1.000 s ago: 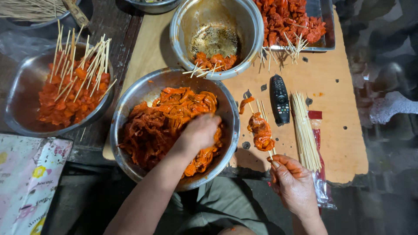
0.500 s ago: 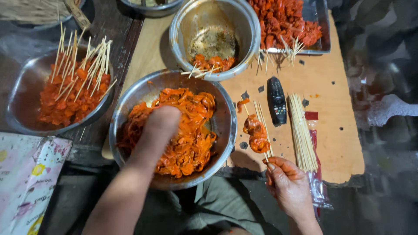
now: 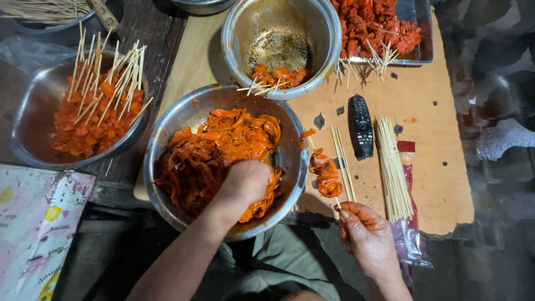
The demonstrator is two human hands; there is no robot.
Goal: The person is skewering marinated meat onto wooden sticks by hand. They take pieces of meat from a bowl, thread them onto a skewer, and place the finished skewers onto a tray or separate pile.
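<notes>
My left hand (image 3: 245, 181) is down in a large steel bowl (image 3: 167, 120) of orange-red marinated meat strips (image 3: 217, 145), fingers curled into the meat at the near side. My right hand (image 3: 365, 237) pinches the lower end of a thin wooden skewer (image 3: 329, 173) that carries a few pieces of the red meat, held just right of the bowl over the wooden board (image 3: 434, 184).
A pile of bare skewers (image 3: 393, 167) and a black remote control (image 3: 360, 125) lie on the board. A bowl of finished skewers (image 3: 92, 106) stands at the left, a nearly empty steel bowl (image 3: 278, 44) behind, a tray of red meat (image 3: 384, 25) at the back right.
My left hand swept from the bowl's right side to the far left, then came back to the near middle and dug into the meat. My right hand kept the skewer almost still.
</notes>
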